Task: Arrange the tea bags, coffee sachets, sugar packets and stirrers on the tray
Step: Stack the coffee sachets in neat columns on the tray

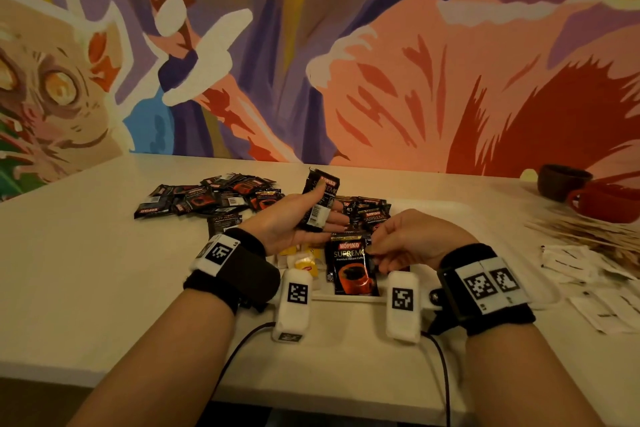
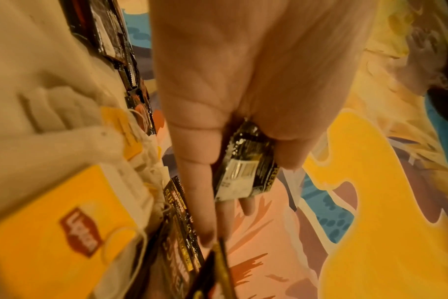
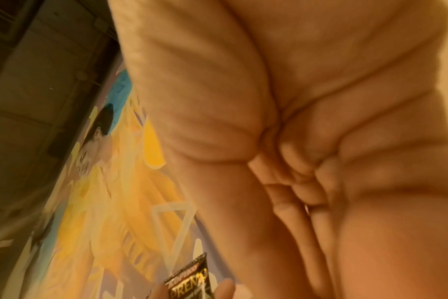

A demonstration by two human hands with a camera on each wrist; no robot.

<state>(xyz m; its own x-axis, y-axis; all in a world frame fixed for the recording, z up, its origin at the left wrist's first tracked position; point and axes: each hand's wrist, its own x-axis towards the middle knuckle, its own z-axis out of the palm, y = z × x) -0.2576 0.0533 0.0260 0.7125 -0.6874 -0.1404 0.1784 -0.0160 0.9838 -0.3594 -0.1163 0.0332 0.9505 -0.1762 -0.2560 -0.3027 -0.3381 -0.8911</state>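
My left hand (image 1: 306,218) is palm up above the white tray (image 1: 440,206), its thumb clamping a black Kopiko coffee sachet (image 1: 320,201) against the fingers. The left wrist view shows that sachet (image 2: 244,170) between thumb and fingers. My right hand (image 1: 382,248) pinches the right edge of another coffee sachet (image 1: 351,265), upright over the tray's near side. More sachets (image 1: 370,215) lie in the tray behind it. Yellow-tagged tea bags (image 1: 304,265) lie in the tray's left part, with a Lipton tag (image 2: 64,228) close up. My palm (image 3: 320,121) fills the right wrist view.
A loose pile of coffee sachets (image 1: 211,199) lies on the table left of the tray. Wooden stirrers (image 1: 585,229) and white sugar packets (image 1: 585,269) lie at the right. A brown cup (image 1: 561,184) and a red cup (image 1: 607,206) stand by the painted wall.
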